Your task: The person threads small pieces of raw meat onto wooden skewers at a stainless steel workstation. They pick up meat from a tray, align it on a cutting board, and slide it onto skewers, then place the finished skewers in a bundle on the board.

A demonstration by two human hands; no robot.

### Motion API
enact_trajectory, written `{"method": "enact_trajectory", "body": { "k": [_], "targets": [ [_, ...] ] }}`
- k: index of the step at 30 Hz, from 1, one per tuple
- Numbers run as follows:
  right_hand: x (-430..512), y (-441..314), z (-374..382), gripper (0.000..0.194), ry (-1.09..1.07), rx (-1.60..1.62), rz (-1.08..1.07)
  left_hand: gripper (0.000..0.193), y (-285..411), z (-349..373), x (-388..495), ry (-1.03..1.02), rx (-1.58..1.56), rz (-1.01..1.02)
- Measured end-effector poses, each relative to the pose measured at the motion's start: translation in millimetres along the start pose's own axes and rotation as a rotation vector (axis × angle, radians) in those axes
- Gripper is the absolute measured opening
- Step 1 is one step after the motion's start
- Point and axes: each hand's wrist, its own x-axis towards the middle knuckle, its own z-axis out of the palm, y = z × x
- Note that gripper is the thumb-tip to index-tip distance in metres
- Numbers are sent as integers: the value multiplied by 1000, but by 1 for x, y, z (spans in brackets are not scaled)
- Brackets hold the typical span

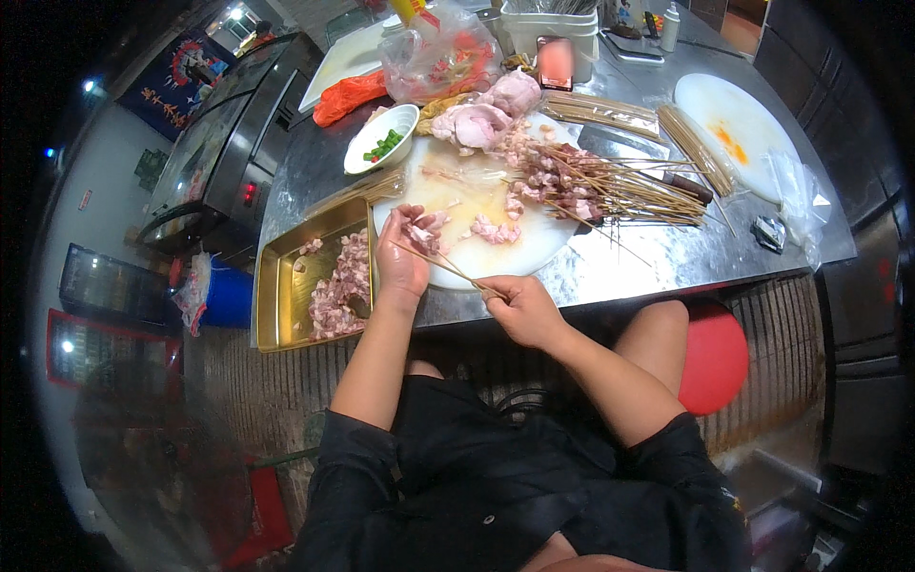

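Note:
My left hand, palm up with curled fingers, holds small pieces of raw meat above the left edge of a round white cutting board. Between the fingers and thumb of my right hand is a thin bamboo skewer, whose far end reaches across my left palm. I cannot tell whether a second skewer lies along it. A strip of meat pieces rests on the board. Loaded meat skewers are heaped on its right side. Left of my left hand, a gold metal tray contains diced meat.
Behind the board are larger pale meat pieces, a white bowl with chopped green vegetables and a phone. Bundled bamboo skewers, a knife handle and another white board lie to the right. A red stool stands below.

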Motion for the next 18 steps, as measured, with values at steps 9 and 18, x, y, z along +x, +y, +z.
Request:
{"method": "enact_trajectory", "body": {
  "k": [9,18],
  "targets": [
    [1,2,4,30,-7,-10,-9,27,0,-23,14,-76,-146,-60],
    [1,2,0,31,6,-5,-39,30,-10,-7,7,-101,-43,56]
  ]
}}
